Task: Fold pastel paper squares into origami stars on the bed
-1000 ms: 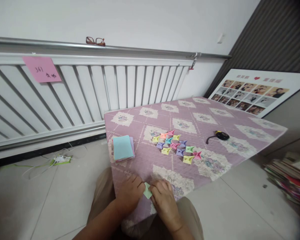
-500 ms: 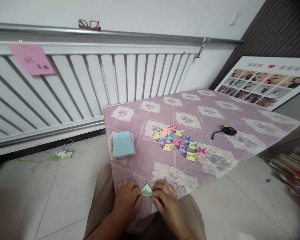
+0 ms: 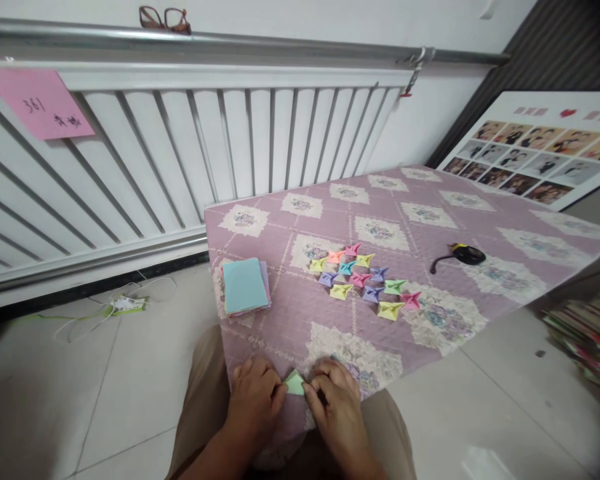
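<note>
A small folded piece of light green paper (image 3: 295, 383) lies at the near edge of the table, its point facing away from me. My left hand (image 3: 258, 395) pinches its left corner between thumb and fingers. On the opposite corner, my right hand (image 3: 334, 400) presses with thumb and curled fingers. Farther off, several small folded paper shapes (image 3: 361, 279) in yellow, pink, blue, purple and green stand in rows. A stack of square coloured paper (image 3: 247, 287), light blue on top, sits at the table's left side.
The table has a purple flowered cloth (image 3: 290, 320). A black object with a bent stem (image 3: 467, 255) lies to the right. Behind are a white radiator (image 3: 260, 140) and glasses (image 3: 165, 20) on a pipe. A photo board (image 3: 535, 150) leans at the back right.
My view has shifted slightly, so the background sits a little differently. Both hands stay on the green paper with almost no movement.
</note>
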Demonstrator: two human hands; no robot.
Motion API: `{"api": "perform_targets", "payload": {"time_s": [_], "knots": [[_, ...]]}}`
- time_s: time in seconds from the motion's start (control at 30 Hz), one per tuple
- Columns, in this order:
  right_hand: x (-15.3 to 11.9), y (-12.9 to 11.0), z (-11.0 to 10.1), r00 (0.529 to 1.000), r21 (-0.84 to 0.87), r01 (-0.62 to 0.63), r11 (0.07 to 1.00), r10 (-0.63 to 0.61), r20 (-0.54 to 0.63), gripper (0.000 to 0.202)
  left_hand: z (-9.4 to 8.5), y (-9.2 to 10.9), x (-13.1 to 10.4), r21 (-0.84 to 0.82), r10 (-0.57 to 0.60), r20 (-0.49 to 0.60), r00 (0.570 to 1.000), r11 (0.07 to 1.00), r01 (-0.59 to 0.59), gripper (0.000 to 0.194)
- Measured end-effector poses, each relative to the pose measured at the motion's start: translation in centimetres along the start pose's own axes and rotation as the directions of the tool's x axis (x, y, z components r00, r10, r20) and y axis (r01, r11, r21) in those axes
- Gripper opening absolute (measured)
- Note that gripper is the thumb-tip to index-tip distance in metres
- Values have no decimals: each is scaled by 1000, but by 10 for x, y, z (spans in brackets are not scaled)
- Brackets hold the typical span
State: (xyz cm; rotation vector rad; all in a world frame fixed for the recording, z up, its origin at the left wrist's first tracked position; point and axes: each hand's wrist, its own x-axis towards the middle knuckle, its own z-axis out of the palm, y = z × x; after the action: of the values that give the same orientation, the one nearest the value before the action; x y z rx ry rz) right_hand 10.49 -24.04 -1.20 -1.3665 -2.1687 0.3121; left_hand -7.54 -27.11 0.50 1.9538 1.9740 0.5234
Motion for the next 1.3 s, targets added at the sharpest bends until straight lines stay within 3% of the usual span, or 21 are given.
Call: {"api": "perform_targets", "payload": {"time_s": [0.63,0.9,1.0,1.07,1.17,1.23,1.3], "knots": [[0,3,9,998,-25,-49,998,48,-31,21,-11,5,11,82,-52,133,990,996,41,15],[-2,3,7,998,-29,-56,998,56,-15,10,-5,-2,11,82,-4,96,995,997,-4,10],[-2,2,5,999,-1,-36,999,36,-8,5,2,-10,10,87,105,44,994,990,-108,4],[-2,2,3,1000,12,-27,1000,27,-11,6,6,-14,10,127,268,0,964,956,-266,7],[0,4,1,999,24,5,1000,-3,-43,10,9,-19,13,198,539,-6,843,827,-527,11],[0,5,-1,996,35,47,998,-44,-84,14,8,-19,14,216,638,30,770,748,-628,12],[-3,5,-3,989,24,89,996,-85,-123,18,7,-19,15,222,670,58,740,714,-664,14]]}}
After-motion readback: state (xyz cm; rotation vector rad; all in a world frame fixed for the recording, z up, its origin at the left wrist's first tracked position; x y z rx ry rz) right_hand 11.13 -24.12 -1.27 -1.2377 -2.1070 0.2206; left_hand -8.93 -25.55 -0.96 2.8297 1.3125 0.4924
